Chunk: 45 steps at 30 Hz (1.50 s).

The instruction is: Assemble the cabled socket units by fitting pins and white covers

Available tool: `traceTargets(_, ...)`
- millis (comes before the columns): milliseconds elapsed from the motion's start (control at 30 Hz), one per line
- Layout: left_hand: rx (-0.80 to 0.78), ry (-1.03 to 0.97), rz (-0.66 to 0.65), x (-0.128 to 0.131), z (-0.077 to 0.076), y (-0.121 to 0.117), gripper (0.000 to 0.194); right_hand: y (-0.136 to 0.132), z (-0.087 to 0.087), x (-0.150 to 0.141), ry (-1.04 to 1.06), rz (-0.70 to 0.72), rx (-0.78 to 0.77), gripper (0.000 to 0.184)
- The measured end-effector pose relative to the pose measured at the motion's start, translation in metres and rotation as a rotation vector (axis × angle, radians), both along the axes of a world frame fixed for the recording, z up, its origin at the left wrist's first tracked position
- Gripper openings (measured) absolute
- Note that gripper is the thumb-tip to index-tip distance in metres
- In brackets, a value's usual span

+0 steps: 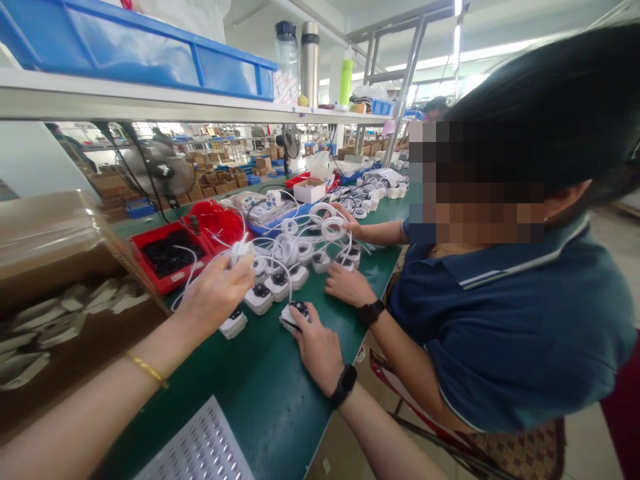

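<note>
White block point(287, 320) partly behind right hand point(321, 352)

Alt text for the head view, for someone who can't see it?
A person's left hand holds bunched white cable and the right hand touches a black-and-white device on a green workbench; a co-worker sits alongside, at right.
</note>
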<state>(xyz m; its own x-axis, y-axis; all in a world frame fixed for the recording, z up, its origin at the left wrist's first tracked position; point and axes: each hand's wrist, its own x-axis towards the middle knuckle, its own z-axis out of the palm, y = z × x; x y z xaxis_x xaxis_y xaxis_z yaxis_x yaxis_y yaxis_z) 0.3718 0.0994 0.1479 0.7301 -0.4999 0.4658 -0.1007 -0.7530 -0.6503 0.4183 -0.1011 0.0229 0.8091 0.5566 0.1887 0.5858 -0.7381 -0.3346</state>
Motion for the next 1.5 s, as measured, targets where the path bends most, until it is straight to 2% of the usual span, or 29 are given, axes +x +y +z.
traceTargets(200, -0.112, 0.081, -0.067, 0.031, -0.006, -0.011, 0.025, 0.001, -0.012, 0.053, -0.028, -0.153, 0.016, 0.047)
traceTargets(333, -0.21, 0.116, -0.105, 0.034, -0.012, -0.009, 0.032, 0.0, -0.007, 0.067, -0.012, -0.109, 0.036, 0.045)
traceTargets(433, -0.166, 0.112, -0.023, 0.027, -0.015, 0.004, 0.033, 0.0, -0.001, 0.05, 0.0, 0.046, 0.04, 0.045)
traceTargets(600, -0.096, 0.166, 0.181, 0.004, -0.02, 0.041, 0.035, 0.024, 0.007, -0.01, -0.015, 0.33, -0.007, 0.046)
traceTargets(700, -0.138, 0.214, 0.346, -0.008, -0.027, 0.061, 0.038, 0.053, 0.014, -0.029, -0.019, 0.376, -0.03, 0.042)
traceTargets(767, -0.208, 0.201, 0.442, -0.013, -0.033, 0.07, 0.035, 0.069, 0.018, -0.032, -0.018, 0.373, -0.044, 0.039)
traceTargets(867, -0.311, 0.139, 0.51, -0.019, -0.043, 0.074, 0.029, 0.079, 0.019, -0.028, -0.017, 0.393, -0.042, 0.041)
traceTargets(967, -0.419, 0.057, 0.523, -0.028, -0.051, 0.062, 0.035, 0.074, 0.016, -0.025, -0.007, 0.434, -0.012, 0.048)
traceTargets(1067, -0.652, 0.025, 0.434, -0.041, -0.061, 0.038, 0.041, 0.063, 0.014, -0.023, 0.053, 0.461, 0.074, 0.057)
traceTargets(1167, -0.801, 0.084, 0.327, -0.056, -0.076, 0.014, 0.042, 0.048, 0.011, -0.016, 0.125, 0.365, 0.233, 0.056)
traceTargets(1233, -0.792, 0.159, 0.317, -0.064, -0.088, 0.003, 0.045, 0.036, 0.009, -0.007, 0.152, 0.289, 0.297, 0.044)
traceTargets(1333, -0.754, 0.23, 0.339, -0.067, -0.099, -0.008, 0.053, 0.021, 0.005, 0.016, 0.136, 0.182, 0.272, 0.032)
traceTargets(1500, -0.733, 0.164, 0.357, -0.057, -0.102, -0.024, 0.056, 0.028, 0.002, 0.069, 0.055, -0.023, 0.215, 0.045)
